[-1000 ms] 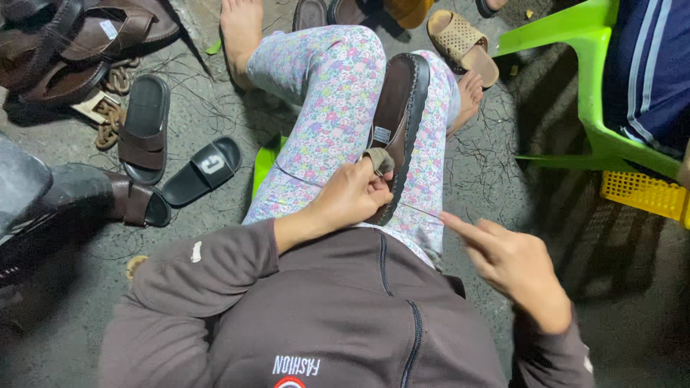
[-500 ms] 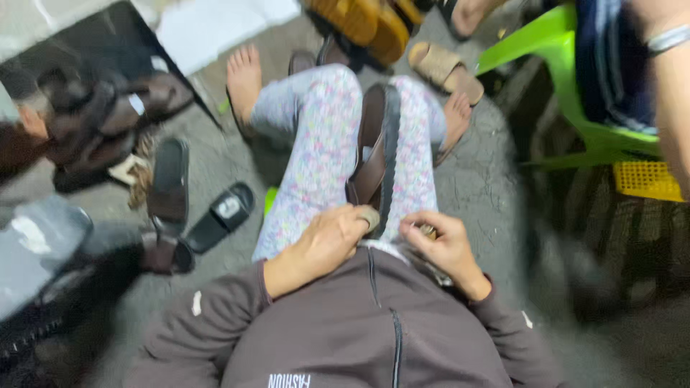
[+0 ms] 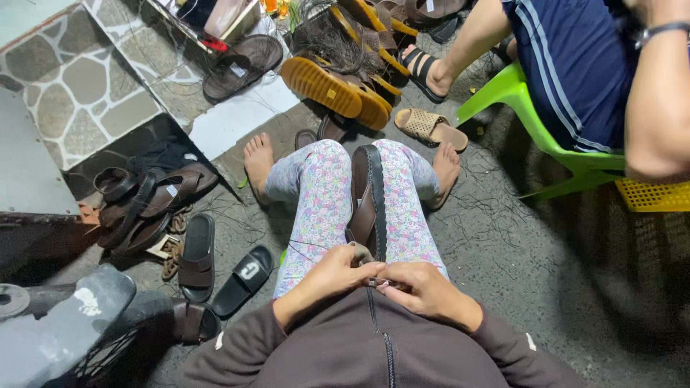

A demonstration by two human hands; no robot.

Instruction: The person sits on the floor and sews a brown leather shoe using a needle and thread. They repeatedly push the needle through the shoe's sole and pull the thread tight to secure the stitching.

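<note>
On the grey floor, lap-held brown sandal (image 3: 368, 205) lengthwise, toe away

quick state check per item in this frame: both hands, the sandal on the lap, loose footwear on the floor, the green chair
left hand: closed, gripping the heel end of the brown sandal
right hand: closed, fingertips pinched at the same heel end
brown sandal: lying lengthwise between the knees, on edge
black slide: flat on the floor, unworn
brown slide: flat on the floor, unworn
tan-soled sandals: tipped over, soles showing
green chair: occupied by another person
</note>
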